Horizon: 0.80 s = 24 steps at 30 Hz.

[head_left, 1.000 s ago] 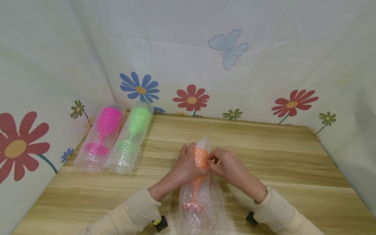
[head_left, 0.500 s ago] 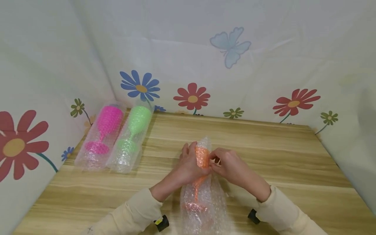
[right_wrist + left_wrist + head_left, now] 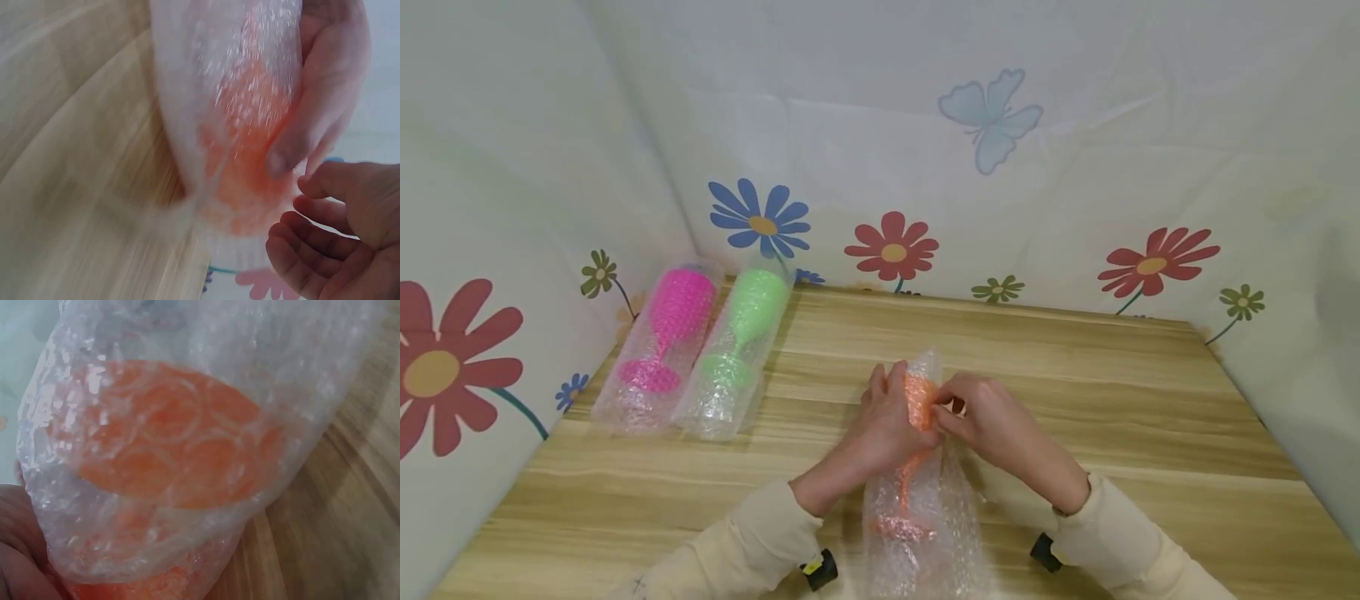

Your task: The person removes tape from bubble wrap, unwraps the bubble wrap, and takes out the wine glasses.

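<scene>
An orange plastic goblet (image 3: 919,402) lies in clear bubble wrap (image 3: 953,533) at the front middle of the table, its bowl pointing away. My left hand (image 3: 880,429) grips the wrapped bowl from the left, thumb across it. At the bowl's right side my right hand (image 3: 1003,425) pinches at the wrap with thumb and forefinger; the exact bit between the fingertips is too small to see. The left wrist view shows the goblet's round foot (image 3: 169,434) through the bubbles. In the right wrist view, the right hand's other fingers (image 3: 306,244) are curled, and a blurred translucent flap hangs to the left.
Two more wrapped goblets, one pink (image 3: 681,304) and one green (image 3: 756,304), lie side by side at the back left of the wooden table (image 3: 1075,358). White flower-printed sheets (image 3: 850,150) stand along the back and sides.
Both hands keep their places on the wrapped goblet. My right fingers shift only slightly at the wrap; the head view has moved a little.
</scene>
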Each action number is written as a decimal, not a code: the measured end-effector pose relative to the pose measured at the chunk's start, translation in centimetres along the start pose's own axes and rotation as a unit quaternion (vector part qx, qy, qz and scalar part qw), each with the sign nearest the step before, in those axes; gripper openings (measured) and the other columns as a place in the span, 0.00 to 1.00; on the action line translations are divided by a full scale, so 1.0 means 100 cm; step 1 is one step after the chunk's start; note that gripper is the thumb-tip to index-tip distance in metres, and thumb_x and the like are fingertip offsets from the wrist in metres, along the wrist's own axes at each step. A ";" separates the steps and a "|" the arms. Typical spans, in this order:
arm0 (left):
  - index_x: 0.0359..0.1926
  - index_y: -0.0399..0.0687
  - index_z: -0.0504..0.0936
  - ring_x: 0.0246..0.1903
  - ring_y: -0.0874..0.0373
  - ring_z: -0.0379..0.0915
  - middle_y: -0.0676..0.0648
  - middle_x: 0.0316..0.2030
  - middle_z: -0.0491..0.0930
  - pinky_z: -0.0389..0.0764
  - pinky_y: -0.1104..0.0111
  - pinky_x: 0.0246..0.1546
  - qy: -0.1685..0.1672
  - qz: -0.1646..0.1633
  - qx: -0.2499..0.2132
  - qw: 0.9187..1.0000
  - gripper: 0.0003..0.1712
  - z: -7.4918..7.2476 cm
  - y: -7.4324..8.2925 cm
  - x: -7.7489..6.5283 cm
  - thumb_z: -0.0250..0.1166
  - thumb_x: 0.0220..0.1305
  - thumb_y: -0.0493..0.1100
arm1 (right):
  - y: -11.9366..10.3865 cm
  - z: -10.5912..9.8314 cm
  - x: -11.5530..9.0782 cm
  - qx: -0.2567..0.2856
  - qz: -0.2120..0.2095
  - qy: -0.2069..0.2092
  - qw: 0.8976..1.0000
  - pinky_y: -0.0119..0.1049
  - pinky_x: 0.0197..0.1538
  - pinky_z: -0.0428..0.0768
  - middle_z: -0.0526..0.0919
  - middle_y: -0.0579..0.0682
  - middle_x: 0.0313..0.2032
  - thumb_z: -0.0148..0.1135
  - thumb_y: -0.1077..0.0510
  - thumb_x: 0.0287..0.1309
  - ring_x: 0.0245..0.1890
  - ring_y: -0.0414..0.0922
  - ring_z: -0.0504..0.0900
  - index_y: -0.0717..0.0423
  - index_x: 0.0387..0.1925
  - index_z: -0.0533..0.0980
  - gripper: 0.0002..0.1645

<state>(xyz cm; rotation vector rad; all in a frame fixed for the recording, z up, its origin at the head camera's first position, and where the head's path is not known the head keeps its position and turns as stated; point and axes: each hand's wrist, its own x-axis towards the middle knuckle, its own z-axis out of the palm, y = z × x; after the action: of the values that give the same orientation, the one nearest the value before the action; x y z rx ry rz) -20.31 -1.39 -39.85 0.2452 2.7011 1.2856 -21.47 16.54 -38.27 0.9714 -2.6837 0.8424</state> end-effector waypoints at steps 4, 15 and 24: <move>0.80 0.41 0.49 0.75 0.30 0.44 0.28 0.78 0.40 0.67 0.41 0.66 0.001 0.008 0.006 1.000 0.63 0.001 0.001 -0.001 0.79 0.53 0.48 | -0.007 0.001 0.004 0.019 0.006 0.014 1.000 0.30 0.31 0.81 0.84 0.45 0.30 0.71 0.67 0.62 0.28 0.36 0.79 0.60 0.32 0.86 0.02; 0.79 0.38 0.50 0.73 0.26 0.48 0.26 0.77 0.43 0.68 0.42 0.65 0.008 0.013 0.028 1.000 0.61 0.003 0.006 -0.001 0.78 0.53 0.47 | -0.014 0.005 0.009 0.009 0.030 0.037 0.999 0.29 0.27 0.78 0.82 0.46 0.26 0.72 0.68 0.60 0.24 0.35 0.77 0.59 0.27 0.86 0.06; 0.79 0.40 0.50 0.73 0.27 0.47 0.27 0.77 0.42 0.67 0.42 0.66 0.009 0.010 0.034 0.999 0.61 0.005 0.006 0.000 0.77 0.53 0.48 | -0.017 0.005 0.012 0.037 0.080 0.032 0.996 0.31 0.23 0.75 0.80 0.44 0.22 0.65 0.70 0.60 0.19 0.35 0.73 0.57 0.24 0.82 0.11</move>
<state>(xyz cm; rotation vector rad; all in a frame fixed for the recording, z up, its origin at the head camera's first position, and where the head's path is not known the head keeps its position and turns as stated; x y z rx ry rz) -20.14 -0.67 -39.69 0.2714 2.7671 1.2097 -21.31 14.51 -37.46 0.7375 -2.7204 0.9934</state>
